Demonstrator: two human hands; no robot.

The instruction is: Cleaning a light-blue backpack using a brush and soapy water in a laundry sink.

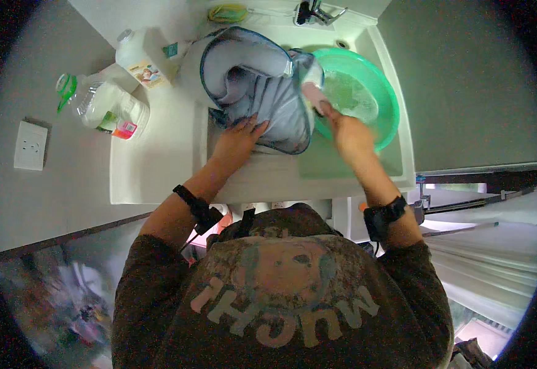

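Observation:
A grey-blue fabric item with dark piped edges (277, 101) lies over the ledge of a white laundry sink (153, 184). My left hand (245, 133) rests on its lower left part, fingers spread. My right hand (351, 133), slightly blurred, is closed around the dark end of a pink-and-white brush-like tool (313, 92), whose far end reaches the fabric's right edge; its exact kind cannot be told. Right of the fabric, a green plastic basin (390, 101) holds foamy water and stands in the sink bowl, partly behind my right hand.
A white plastic jug (139, 55) and a clear bottle with a green cap (116, 108) stand at the left. At the back are a chrome faucet (319, 14) and a yellowish bundle (227, 14). A wall socket (31, 145) is far left; a grey wall (462, 92) borders the right.

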